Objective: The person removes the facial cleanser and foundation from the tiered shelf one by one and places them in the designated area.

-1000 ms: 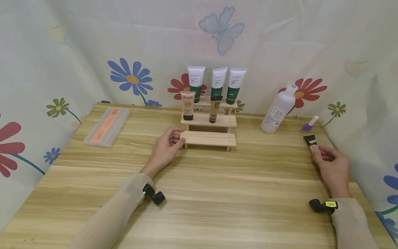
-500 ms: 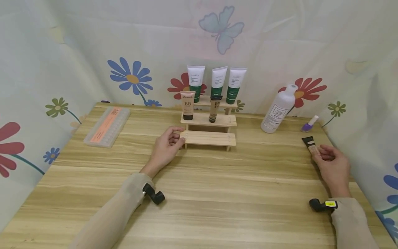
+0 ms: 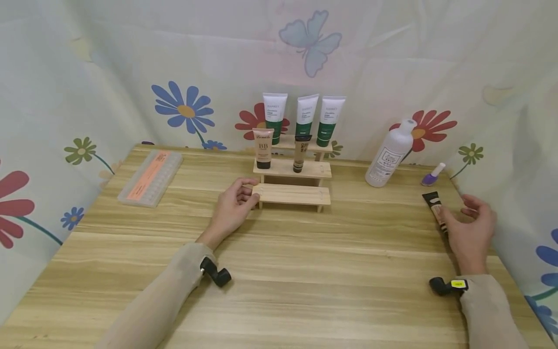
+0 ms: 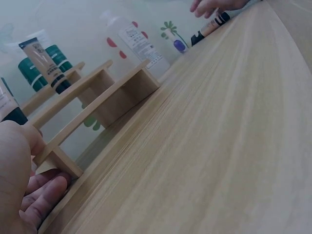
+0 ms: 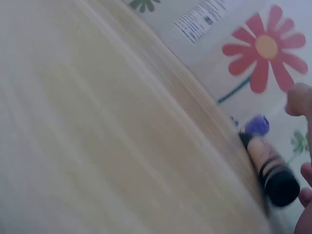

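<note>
At the left end of the lowest step of a wooden three-tier display stand (image 3: 292, 195), my left hand (image 3: 233, 203) grips the board. In the left wrist view, the thumb lies over the shelf and the fingers (image 4: 46, 197) curl below it by the leg. A beige squeeze tube with black ends (image 3: 436, 208) lies on the table at the right. Beside it my right hand (image 3: 472, 235) has its fingers spread and lifted. The right wrist view shows the same tube (image 5: 279, 183) lying flat, with the fingertips apart from it.
Three white-and-green tubes (image 3: 307, 114) stand on the top tier. A BB cream tube (image 3: 263, 149) and a slim beige tube (image 3: 300, 154) occupy the middle one. Right of the stand are a white bottle (image 3: 389, 155) and purple nail polish (image 3: 431, 176). A clear plastic case (image 3: 150, 179) lies left.
The right hand has let go of the beige tube, and its fingers have opened and lifted away. The tube lies slightly nearer and further left. My left hand keeps its grip.
</note>
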Action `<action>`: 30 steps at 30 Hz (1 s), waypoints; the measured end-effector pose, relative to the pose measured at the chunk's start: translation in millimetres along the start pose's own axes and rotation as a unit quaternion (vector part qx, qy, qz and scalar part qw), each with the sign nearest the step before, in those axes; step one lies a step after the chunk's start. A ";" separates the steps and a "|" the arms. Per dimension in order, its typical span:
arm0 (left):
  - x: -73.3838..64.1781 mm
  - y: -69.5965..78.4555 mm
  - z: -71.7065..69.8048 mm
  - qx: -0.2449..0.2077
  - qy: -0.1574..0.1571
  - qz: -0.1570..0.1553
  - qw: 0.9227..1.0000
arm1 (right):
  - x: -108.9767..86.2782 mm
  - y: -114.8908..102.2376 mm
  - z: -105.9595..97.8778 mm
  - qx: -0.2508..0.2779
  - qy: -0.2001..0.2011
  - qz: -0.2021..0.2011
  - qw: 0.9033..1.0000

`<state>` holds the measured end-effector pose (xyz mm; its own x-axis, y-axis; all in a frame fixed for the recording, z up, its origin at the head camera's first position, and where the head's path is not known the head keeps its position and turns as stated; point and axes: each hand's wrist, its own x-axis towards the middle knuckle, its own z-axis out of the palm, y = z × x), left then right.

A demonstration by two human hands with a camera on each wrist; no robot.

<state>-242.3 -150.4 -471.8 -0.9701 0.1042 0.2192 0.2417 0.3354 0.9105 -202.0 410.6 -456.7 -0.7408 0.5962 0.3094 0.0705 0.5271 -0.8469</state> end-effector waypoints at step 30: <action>-0.7 2.2 -0.2 0.004 -0.002 0.003 1.000 | -49.9 -188.1 111.5 0.324 -0.038 -0.148 0.934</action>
<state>-241.1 -149.9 -469.9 -0.9688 0.1090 0.2225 0.2468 0.3426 0.9065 -252.8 214.2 -361.1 -0.7101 0.4250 0.5614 -0.5460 0.1711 -0.8201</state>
